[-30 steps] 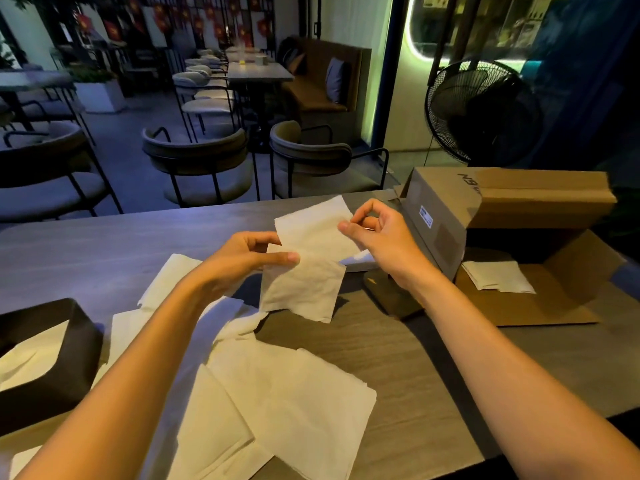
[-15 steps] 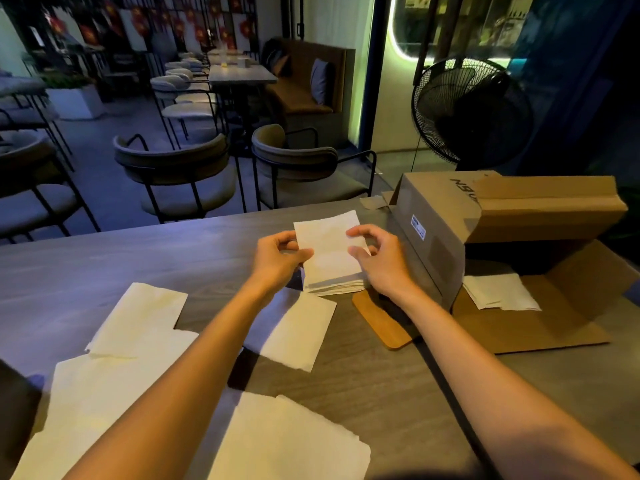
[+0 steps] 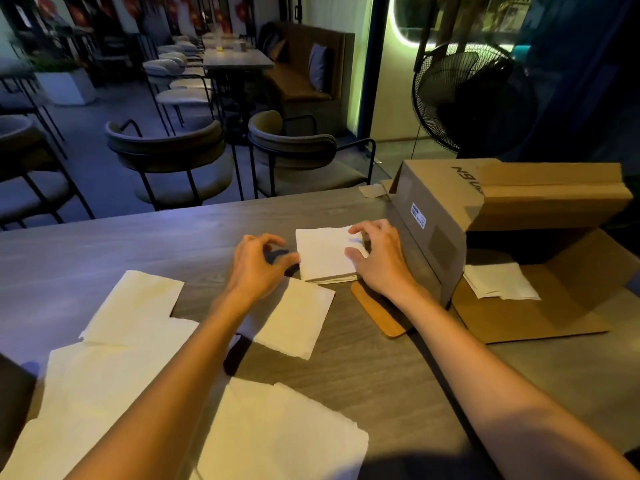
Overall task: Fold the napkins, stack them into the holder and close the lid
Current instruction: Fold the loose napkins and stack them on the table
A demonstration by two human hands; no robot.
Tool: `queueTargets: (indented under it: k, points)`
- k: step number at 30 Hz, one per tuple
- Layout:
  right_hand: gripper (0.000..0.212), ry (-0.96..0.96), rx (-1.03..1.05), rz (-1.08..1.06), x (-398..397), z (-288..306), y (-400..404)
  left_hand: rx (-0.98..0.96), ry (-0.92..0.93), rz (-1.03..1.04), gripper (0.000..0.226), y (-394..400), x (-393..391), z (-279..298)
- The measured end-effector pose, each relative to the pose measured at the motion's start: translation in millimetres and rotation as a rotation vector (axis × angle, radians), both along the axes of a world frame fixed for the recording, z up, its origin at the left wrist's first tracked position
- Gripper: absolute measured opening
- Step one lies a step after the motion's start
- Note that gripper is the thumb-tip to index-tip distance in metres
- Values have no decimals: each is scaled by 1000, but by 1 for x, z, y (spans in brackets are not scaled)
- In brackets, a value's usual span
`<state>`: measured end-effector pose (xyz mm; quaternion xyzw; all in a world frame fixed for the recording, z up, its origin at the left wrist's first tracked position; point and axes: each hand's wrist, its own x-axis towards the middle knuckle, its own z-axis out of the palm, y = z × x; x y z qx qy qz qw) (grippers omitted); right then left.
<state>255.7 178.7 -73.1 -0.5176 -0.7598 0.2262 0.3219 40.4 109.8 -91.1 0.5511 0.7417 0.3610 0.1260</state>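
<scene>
A stack of folded white napkins [image 3: 323, 256] lies on the grey wooden table [image 3: 363, 368], just left of a cardboard box [image 3: 433, 216]. My right hand [image 3: 382, 259] rests on the stack's right side, thumb and forefinger tips touching the top napkin. My left hand [image 3: 258, 266] hovers at the stack's left edge with loosely curled fingers, the thumb tip just at the paper, holding nothing. Unfolded napkins lie nearer to me: one [image 3: 296, 318] under my left wrist, another [image 3: 136, 304] at the left, and large sheets [image 3: 284, 434] at the front. A dark corner at the left edge [image 3: 12, 407] may be the holder.
A flat wooden lid [image 3: 379, 315] lies under my right wrist, beside the box. The box's open flap [image 3: 540, 317] carries a few more napkins [image 3: 498, 282]. Chairs [image 3: 173, 157] stand beyond the table's far edge, and a floor fan [image 3: 464, 98] behind the box.
A second ago both hands held a napkin in the air. It now lies on top of the stack, and my left hand has let go and drawn slightly left.
</scene>
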Motion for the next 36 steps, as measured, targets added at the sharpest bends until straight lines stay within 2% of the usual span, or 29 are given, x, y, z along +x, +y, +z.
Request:
queueTargets:
  k: [4,8,10,12,13,15,16,18,21,24,27,29,36]
  points:
    - [27,12,54,-8,-10,8,-15,-235,238,-74,38,-41,-27,4]
    - [26,1,84,89,-28,20,-37,-245,300,-185,21,-68,-40,14]
    - [33,2,37,216,-34,28,-50,-246,224,-257,14,-77,-43,23]
    - [44,-21,-81,382,-39,36,-62,-167,71,-297,10,-83,-37,31]
    - [44,-55,-137,450,-40,39,-66,-69,-26,-306,17,-86,-33,36]
    - [31,-109,-168,527,-42,43,-73,153,-152,-310,30,-88,-26,45]
    - [23,-80,-161,523,-43,45,-74,167,-156,-299,27,-88,-25,51]
    - [18,106,-156,458,-43,48,-72,162,-171,-255,27,-85,-25,62]
    - [21,384,-129,331,-36,52,-58,125,-370,-163,44,-76,-18,62]
    - [24,475,-164,252,-25,52,-37,35,-572,-162,35,-60,-3,54]
    - [21,411,-150,166,-14,41,-16,46,-638,-147,22,-38,14,52]
    - [20,341,-125,83,-6,28,-3,48,-601,-105,20,-21,21,46]
    - [17,121,-32,-48,5,-15,24,20,-284,-44,32,18,24,10]
